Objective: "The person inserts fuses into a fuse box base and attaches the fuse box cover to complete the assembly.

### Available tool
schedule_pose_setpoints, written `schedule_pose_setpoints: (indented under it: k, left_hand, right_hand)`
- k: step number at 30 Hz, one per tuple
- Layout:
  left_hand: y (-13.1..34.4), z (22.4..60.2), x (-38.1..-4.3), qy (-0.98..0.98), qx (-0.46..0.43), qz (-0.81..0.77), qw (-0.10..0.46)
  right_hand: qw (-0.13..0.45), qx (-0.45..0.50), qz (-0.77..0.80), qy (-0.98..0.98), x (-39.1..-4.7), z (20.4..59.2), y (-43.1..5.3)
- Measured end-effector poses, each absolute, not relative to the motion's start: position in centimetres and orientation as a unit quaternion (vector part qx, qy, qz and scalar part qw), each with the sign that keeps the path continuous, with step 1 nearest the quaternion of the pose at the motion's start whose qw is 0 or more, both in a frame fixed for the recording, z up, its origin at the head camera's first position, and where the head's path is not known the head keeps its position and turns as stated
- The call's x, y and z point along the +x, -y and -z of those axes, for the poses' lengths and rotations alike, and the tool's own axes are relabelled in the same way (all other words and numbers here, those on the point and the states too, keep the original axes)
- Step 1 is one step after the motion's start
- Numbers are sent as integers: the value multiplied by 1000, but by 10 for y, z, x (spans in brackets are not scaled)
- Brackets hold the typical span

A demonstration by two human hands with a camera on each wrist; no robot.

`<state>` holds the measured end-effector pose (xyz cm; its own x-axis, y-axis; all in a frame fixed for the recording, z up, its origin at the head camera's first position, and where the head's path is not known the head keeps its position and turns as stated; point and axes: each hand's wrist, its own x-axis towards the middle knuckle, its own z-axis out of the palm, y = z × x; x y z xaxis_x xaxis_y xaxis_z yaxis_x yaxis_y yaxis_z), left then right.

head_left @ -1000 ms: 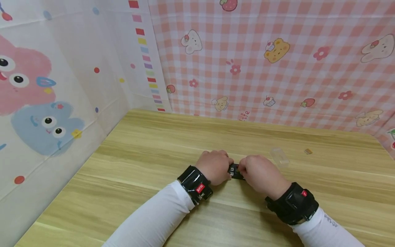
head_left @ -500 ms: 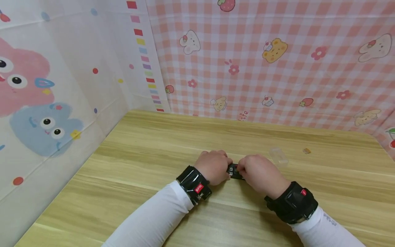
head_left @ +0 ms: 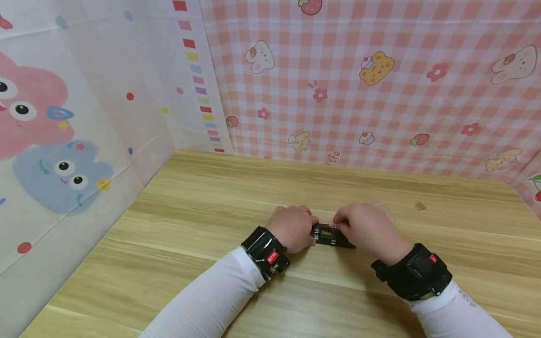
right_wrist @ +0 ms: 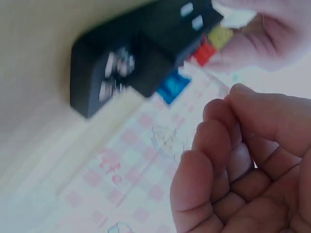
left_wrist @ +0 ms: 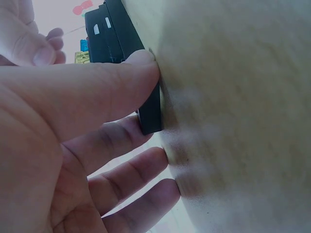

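Clearly, we had both hands at the same black plastic case (head_left: 340, 240), which lay flat on the table (head_left: 236, 188), well in from the far edge and between the left and right edges. Our left hand (head_left: 291, 229) pinched the case's left end between thumb and forefinger, and two of its other fingertips rested on the tabletop. Our right hand (head_left: 369, 232) was near the case's far side, its fingers bent and the thumb tip against the forefinger; the wrist view showed the fingertips apart from the case, but we could not tell whether they pinched anything small.

From that side we saw a red piece (right_wrist: 204, 53), a yellow piece (right_wrist: 220, 37) and a blue piece (right_wrist: 172, 88) showing above the case. Its slanted right end held blurred, pale parts (right_wrist: 118, 70).

Just behind our right hand, toward the far edge, a clear plastic box (head_left: 384, 209) lay partly hidden. A small tan piece (head_left: 420, 206) lay farther right, toward the far right corner. A pink checked cloth (head_left: 338, 103) hung behind the far edge, and a white cartoon-printed cloth (head_left: 105, 117) ran along the left edge.
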<state>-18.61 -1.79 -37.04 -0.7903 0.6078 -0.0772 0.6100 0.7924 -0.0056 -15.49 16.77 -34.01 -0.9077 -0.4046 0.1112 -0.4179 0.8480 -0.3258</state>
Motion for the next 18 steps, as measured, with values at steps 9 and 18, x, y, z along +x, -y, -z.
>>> schedule_pose_setpoints:
  k: [9,18]
  left_hand:
    - [17,370,-185,-948,315,21,46]
    - [17,369,-184,-949,312,20,45]
  right_hand:
    - [46,172,-180,967,-161,327,-193]
    - [37,136,-184,973,-165,326,-208]
